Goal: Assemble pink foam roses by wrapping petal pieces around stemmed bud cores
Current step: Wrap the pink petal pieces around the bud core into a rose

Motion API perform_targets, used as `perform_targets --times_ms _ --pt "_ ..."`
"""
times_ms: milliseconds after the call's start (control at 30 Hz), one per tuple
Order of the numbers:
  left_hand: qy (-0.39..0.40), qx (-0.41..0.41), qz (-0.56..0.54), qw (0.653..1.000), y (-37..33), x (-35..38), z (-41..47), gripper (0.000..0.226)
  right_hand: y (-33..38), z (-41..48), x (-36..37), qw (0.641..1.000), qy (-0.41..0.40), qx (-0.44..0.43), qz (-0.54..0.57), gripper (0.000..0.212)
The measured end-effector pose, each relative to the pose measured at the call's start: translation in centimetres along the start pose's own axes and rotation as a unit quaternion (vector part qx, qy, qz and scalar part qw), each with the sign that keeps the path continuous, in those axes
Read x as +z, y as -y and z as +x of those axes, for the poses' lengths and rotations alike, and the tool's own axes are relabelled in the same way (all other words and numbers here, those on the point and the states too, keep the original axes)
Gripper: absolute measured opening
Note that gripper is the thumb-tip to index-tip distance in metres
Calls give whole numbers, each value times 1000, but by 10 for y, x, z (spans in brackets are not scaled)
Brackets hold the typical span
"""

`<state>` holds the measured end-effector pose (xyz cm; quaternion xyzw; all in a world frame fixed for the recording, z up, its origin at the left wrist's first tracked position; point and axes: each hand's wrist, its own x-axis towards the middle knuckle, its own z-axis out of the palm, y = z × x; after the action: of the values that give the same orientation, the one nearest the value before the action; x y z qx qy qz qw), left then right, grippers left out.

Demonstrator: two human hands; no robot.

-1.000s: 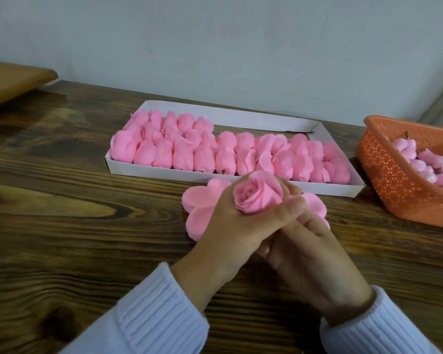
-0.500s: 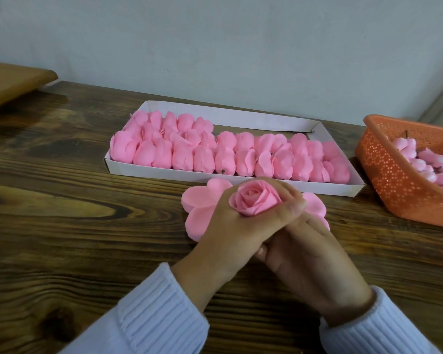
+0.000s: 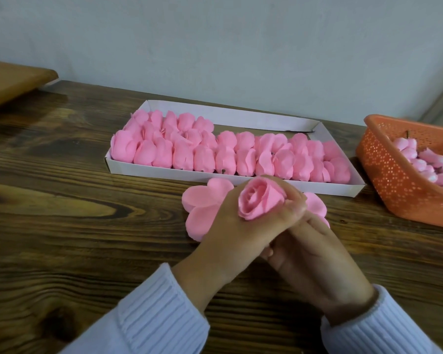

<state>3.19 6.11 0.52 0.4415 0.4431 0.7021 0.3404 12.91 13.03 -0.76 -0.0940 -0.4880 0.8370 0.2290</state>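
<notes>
My left hand (image 3: 243,231) grips a pink foam rose (image 3: 260,198), its fingers curled round the wrapped petals so that the bloom faces up. Beneath and to the right, my right hand (image 3: 315,256) curls under the left one; whatever it holds is hidden, as is the stem. Flat pink petal pieces (image 3: 202,203) lie on the wooden table under both hands, showing to the left and right of them.
A shallow white cardboard box (image 3: 164,172) behind my hands holds several rows of pink roses (image 3: 215,152). An orange perforated basket (image 3: 384,175) at the right edge contains pink bud cores (image 3: 419,162). A brown wooden board (image 3: 13,80) sits at the far left.
The rose has been pressed tighter in my left hand and turned slightly, its open face now tilting more toward me. Both hands stay in the same spot.
</notes>
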Motion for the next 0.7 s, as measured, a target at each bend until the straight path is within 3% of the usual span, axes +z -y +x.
perform_targets --times_ms 100,233,367,600,700 --pt "2 16 0 1000 -1 0 0 4 -1 0 -2 999 -20 23 -25 29" --pt "-34 -21 -39 998 -2 0 1 6 -1 -2 -2 999 35 19 22 50" --pt "-28 -43 -43 998 -1 1 0 11 -2 -1 -4 999 34 12 26 37" --pt "-80 -25 -41 996 4 0 3 14 -3 -3 -3 1000 22 17 -10 46" --pt "-34 9 -9 999 2 1 1 6 -3 -1 -2 1000 -2 15 8 34"
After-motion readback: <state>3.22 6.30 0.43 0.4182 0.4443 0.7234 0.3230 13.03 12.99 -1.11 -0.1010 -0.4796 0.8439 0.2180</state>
